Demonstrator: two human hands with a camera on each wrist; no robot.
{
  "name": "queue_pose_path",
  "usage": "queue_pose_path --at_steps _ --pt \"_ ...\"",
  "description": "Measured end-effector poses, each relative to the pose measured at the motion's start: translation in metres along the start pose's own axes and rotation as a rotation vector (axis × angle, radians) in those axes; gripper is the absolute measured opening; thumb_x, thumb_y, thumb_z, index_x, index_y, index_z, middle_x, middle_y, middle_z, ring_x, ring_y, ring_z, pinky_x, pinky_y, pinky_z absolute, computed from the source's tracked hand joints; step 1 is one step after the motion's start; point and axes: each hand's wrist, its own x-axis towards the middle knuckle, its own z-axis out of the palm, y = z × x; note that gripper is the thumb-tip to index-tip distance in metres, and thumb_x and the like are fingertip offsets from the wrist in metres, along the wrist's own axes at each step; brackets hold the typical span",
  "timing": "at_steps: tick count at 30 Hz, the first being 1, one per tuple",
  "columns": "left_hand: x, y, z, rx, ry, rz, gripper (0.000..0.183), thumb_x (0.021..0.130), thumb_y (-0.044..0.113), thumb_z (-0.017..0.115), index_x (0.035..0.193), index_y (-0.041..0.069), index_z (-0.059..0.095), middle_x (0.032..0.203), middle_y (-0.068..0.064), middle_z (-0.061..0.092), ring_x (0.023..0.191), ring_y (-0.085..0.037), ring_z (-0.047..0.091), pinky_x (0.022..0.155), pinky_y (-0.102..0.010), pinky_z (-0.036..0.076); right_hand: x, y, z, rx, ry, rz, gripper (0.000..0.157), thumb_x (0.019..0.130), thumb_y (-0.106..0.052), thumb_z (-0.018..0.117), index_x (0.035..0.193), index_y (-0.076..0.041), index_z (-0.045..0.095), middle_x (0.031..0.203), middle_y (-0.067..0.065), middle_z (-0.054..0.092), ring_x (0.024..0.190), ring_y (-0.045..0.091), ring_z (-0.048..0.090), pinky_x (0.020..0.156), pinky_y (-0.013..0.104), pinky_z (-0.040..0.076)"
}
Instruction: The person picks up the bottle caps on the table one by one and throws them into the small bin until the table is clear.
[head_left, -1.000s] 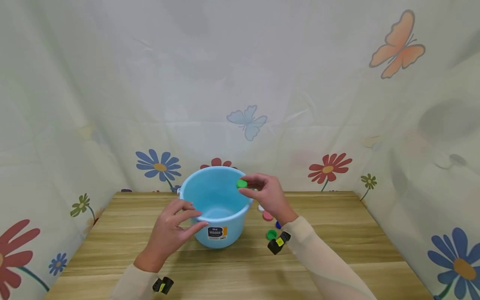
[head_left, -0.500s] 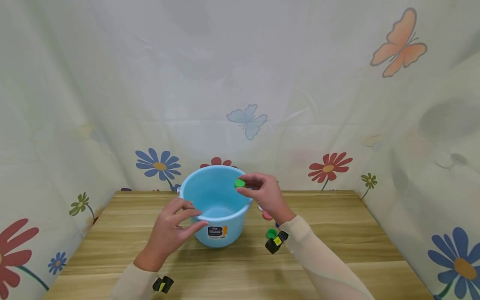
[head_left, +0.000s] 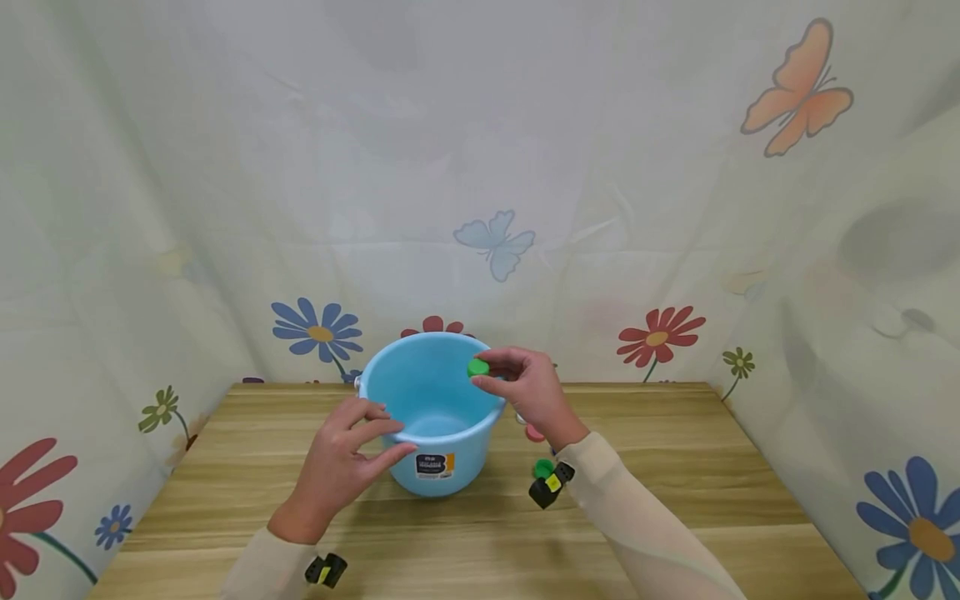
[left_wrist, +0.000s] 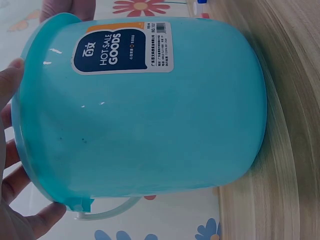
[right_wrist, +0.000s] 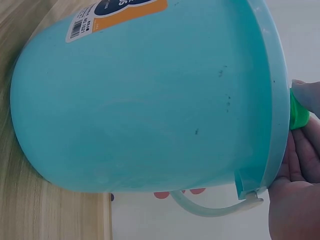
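A light blue plastic bucket (head_left: 467, 457) stands upright on the wooden table, its label facing me. My left hand (head_left: 339, 457) holds the bucket's near-left rim; in the left wrist view the thumb lies outside the wall (left_wrist: 150, 125) and other fingers reach behind the rim. Over the right side of the opening, my right hand (head_left: 531, 392) pinches a green bottle cap (head_left: 477, 367) between thumb and fingers. The right wrist view has this green cap (right_wrist: 299, 112) just above the rim, partly covered by the thumb. No cap shows on the visible part of the bucket's floor.
Right of the bucket lie a green cap (head_left: 543, 469), a pink cap (head_left: 534, 433) and a white cap (head_left: 521, 418), partly hidden by my right hand and wrist camera. The bucket's handle (right_wrist: 215, 210) hangs at the back. A flowered curtain (head_left: 375, 208) surrounds the table.
My right hand has shifted slightly left with the green cap, further over the bucket's opening. The left hand and the bucket stay in place.
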Motion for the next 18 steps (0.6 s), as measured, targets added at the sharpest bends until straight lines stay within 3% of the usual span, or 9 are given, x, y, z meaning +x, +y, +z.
queue_pose_path --at_steps 8,18 --pt "-0.0006 -0.0007 0.0005 -0.003 -0.009 -0.009 0.036 0.063 0.027 0.098 0.092 0.015 0.082 0.098 0.001 0.067 0.103 -0.021 0.063 0.088 -0.056 0.061 -0.0003 -0.0038 0.0007 0.017 -0.005 0.002 0.033 0.085 -0.022 0.086 0.115 -0.013 0.077 0.113 0.009 0.076 0.101 0.026 0.074 0.086 0.034 0.064" --pt "-0.0011 -0.0012 0.0002 -0.010 -0.015 -0.012 0.037 0.062 0.028 0.098 0.092 0.013 0.082 0.098 0.000 0.067 0.102 -0.021 0.063 0.090 -0.057 0.061 -0.0002 -0.0011 -0.0004 0.003 0.030 -0.038 0.050 0.083 -0.027 0.087 0.126 -0.008 0.072 0.128 0.011 0.072 0.123 0.032 0.067 0.102 0.033 0.057"
